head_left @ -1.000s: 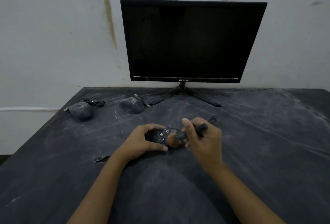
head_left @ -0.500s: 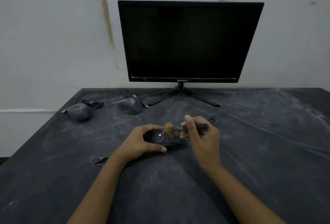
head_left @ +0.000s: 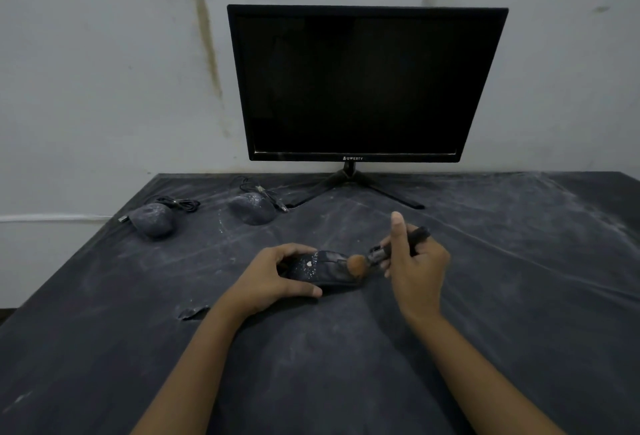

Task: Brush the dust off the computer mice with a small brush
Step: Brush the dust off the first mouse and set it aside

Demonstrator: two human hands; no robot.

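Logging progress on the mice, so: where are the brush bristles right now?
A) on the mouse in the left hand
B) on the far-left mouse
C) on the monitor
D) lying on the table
A: the brush in the right hand touches the mouse that the left hand steadies.

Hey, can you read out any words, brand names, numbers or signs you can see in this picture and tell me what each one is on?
"QWERTY", with a small logo mark before it: on the lower bezel of the monitor.
A small white mark, a shape and not letters: on the mouse that the left hand holds.
No text can be read on the brush, on the two other mice or on the wall.
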